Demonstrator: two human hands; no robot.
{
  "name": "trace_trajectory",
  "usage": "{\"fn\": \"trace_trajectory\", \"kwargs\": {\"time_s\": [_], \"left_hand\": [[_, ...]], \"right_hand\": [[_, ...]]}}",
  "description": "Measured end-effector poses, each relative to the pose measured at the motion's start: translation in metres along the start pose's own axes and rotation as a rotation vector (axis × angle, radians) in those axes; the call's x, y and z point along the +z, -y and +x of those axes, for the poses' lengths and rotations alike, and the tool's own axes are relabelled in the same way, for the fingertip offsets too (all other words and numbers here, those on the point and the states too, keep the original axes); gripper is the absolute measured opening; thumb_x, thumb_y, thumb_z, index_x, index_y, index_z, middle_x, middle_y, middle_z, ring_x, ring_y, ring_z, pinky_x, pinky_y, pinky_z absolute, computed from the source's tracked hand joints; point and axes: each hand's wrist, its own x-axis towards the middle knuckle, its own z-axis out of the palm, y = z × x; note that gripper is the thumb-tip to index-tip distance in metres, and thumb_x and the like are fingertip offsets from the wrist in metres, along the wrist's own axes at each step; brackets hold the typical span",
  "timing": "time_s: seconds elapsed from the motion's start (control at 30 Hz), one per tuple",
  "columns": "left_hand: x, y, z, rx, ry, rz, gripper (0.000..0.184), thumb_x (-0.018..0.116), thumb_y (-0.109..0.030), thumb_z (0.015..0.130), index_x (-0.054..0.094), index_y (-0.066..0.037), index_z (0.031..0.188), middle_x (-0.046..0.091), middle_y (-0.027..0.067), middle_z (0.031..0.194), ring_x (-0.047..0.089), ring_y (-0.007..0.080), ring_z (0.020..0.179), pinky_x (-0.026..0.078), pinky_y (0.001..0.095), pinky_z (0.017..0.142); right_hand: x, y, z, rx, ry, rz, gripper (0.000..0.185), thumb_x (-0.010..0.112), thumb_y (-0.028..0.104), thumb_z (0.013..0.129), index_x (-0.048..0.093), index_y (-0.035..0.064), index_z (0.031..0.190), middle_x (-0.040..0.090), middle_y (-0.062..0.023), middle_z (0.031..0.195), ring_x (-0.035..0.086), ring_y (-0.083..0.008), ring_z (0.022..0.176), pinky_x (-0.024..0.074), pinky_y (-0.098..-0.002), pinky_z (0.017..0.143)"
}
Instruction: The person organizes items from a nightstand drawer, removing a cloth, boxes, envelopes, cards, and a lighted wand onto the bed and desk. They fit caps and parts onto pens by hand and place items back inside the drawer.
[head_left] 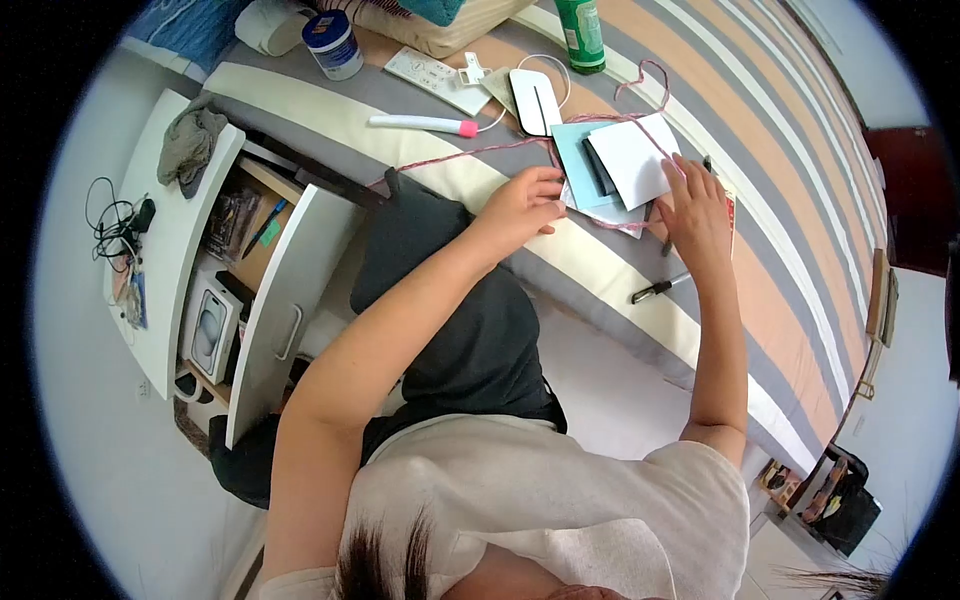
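A small stack of papers and cards lies on the striped bed, with a white square sheet [637, 165] on top. Beneath it show a dark flat piece [600, 166] and a light blue card [570, 150]. A pink-and-white cord [470, 153] runs in from the left, passes by the stack and loops behind it. My left hand [522, 212] is beside the stack's left edge, fingers curved and apart, holding nothing I can see. On the right side, my right hand [700, 215] has its fingers stretched out by the white sheet's edge, touching the cord there.
Behind the stack lie a white oval device [536, 102], a white stick with a pink end [422, 125], a white power strip [437, 80], a blue-lidded jar [333, 45] and a green can [581, 35]. A black pen [655, 290] lies near. An open drawer [290, 310] stands left.
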Motion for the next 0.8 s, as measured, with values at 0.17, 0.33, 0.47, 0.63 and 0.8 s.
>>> {"fn": "trace_trajectory", "kwargs": {"time_s": [0.17,0.33,0.47,0.63,0.8], "left_hand": [[0.0,-0.009,-0.001,-0.031,0.058,-0.102,0.053,0.059,-0.013,0.086,0.037,0.0,0.133,0.049,0.0143,0.127,0.053,0.0197,0.113,0.046,0.0283,0.089],[0.0,-0.008,-0.002,0.041,0.127,-0.163,0.053,0.059,-0.014,0.087,0.037,0.002,0.133,0.048,0.0139,0.128,0.052,0.0202,0.115,0.044,0.0312,0.096],[0.002,-0.012,-0.001,0.071,0.176,-0.268,0.053,0.057,-0.013,0.088,0.035,0.004,0.133,0.048,0.0143,0.127,0.05,0.02,0.118,0.043,0.0332,0.1],[0.003,-0.018,-0.001,0.035,0.216,-0.375,0.05,0.054,-0.015,0.09,0.034,0.006,0.131,0.049,0.0144,0.126,0.05,0.0205,0.118,0.042,0.0352,0.102],[0.005,-0.014,0.006,-0.037,0.148,-0.379,0.047,0.055,-0.023,0.092,0.039,0.004,0.128,0.053,0.0124,0.121,0.054,0.02,0.112,0.044,0.0346,0.099]], "right_hand": [[0.011,0.02,0.016,-0.093,0.058,0.349,0.047,0.067,0.018,0.078,0.053,0.0043,0.12,0.05,-0.0118,0.13,0.05,-0.0306,0.118,0.043,-0.0399,0.095],[0.024,0.022,0.023,-0.131,-0.046,0.26,0.036,0.062,0.017,0.084,0.055,0.0049,0.116,0.057,-0.012,0.122,0.055,-0.0275,0.111,0.0485,-0.0371,0.088],[0.027,0.019,0.024,-0.135,-0.134,0.244,0.029,0.059,0.014,0.085,0.056,0.0052,0.112,0.06,-0.0118,0.117,0.06,-0.027,0.103,0.0512,-0.0376,0.081],[0.023,0.012,0.026,0.171,-0.124,0.113,0.02,0.056,0.012,0.086,0.055,0.0072,0.106,0.063,-0.0112,0.1,0.063,-0.0299,0.083,0.0503,-0.0413,0.065],[0.011,0.017,0.017,0.086,-0.013,0.164,0.03,0.054,0.009,0.084,0.053,0.0098,0.114,0.062,-0.0128,0.093,0.062,-0.0301,0.083,0.0488,-0.0408,0.066]]}}
